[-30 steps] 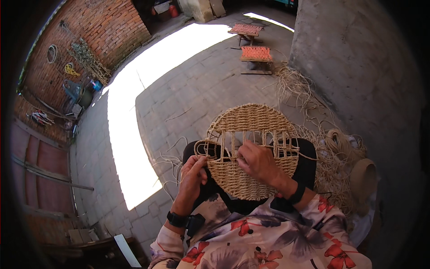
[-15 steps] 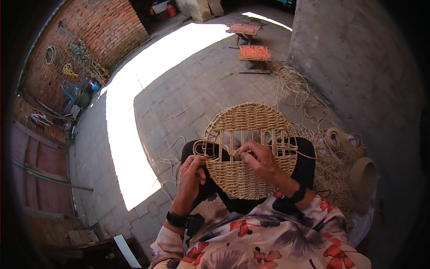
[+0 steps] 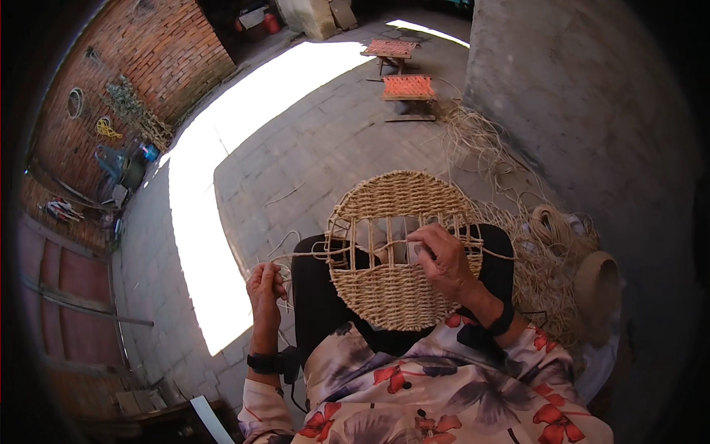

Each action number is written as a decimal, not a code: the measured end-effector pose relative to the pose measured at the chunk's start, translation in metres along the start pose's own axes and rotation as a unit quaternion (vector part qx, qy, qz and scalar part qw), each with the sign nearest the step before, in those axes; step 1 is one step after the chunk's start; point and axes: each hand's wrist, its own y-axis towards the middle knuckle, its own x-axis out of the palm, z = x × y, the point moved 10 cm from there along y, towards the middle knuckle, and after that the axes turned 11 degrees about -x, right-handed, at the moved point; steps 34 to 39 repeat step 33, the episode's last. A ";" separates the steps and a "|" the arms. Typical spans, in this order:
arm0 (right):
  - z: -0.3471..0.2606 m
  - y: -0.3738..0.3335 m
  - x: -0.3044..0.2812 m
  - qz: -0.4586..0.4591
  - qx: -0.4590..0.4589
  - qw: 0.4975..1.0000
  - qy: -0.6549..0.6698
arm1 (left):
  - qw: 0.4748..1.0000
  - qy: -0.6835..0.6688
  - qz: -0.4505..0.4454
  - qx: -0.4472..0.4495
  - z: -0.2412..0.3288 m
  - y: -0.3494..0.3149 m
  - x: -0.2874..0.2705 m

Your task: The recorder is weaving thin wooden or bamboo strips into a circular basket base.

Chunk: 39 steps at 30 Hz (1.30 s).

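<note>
On my lap rests a round woven straw-coloured panel [image 3: 392, 300], tightly woven at its near and far ends. Bare lengthwise strands cross an open band in its middle. My left hand [image 3: 266, 287] is out beyond the panel's left edge, fingers closed on a straw cord [image 3: 302, 254] that runs taut into that edge. Over the right part of the open band, my right hand [image 3: 446, 260] is closed, thumb and fingers pinching the cord where it crosses the strands. The exact grip is partly hidden by the fingers.
A tangled heap of loose cord [image 3: 543, 263] lies on the right, with a coil and a pale round woven piece [image 3: 599, 288] beside it. Two low stools with orange woven seats [image 3: 409, 87] stand ahead near a concrete wall [image 3: 562, 96]. At left are a brick wall and a reddish door.
My left hand has moved left, away from the panel, drawing the cord out straight. The right hand stays over the open band, shifted slightly. The view has turned a little.
</note>
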 end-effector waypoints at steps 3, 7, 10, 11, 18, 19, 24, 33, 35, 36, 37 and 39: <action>0.007 0.000 0.003 -0.023 0.021 0.999 -0.040 | 0.994 0.090 0.062 0.029 0.008 0.000 -0.025; -0.001 0.003 0.005 -0.046 -0.016 0.994 -0.099 | 0.978 0.189 0.086 0.030 0.010 0.000 -0.023; 0.002 0.003 0.003 -0.046 0.000 0.995 -0.094 | 0.953 0.266 0.145 0.016 0.020 -0.008 -0.016; 0.004 0.003 0.004 -0.051 0.006 0.995 -0.086 | 0.923 0.306 0.189 0.139 0.046 -0.019 -0.010; 0.011 0.001 -0.007 -0.023 0.036 0.999 -0.025 | 0.893 0.329 0.020 0.307 0.097 -0.064 0.123; 0.011 0.001 -0.005 -0.030 0.038 0.998 -0.026 | 0.889 0.329 -0.010 0.319 0.097 -0.068 0.142; 0.015 0.001 -0.030 0.029 0.052 0.998 -0.034 | 0.812 0.424 -0.050 0.399 0.091 -0.076 0.198; 0.045 -0.036 -0.083 0.053 0.089 0.988 -0.115 | 0.781 0.459 -0.094 0.412 0.081 -0.075 0.233; 0.045 -0.036 -0.083 0.053 0.089 0.988 -0.115 | 0.781 0.459 -0.094 0.412 0.081 -0.075 0.233; 0.045 -0.036 -0.083 0.053 0.089 0.988 -0.115 | 0.781 0.459 -0.094 0.412 0.081 -0.075 0.233; 0.045 -0.036 -0.083 0.053 0.089 0.988 -0.115 | 0.781 0.459 -0.094 0.412 0.081 -0.075 0.233; 0.045 -0.036 -0.083 0.053 0.089 0.988 -0.115 | 0.781 0.459 -0.094 0.412 0.081 -0.075 0.233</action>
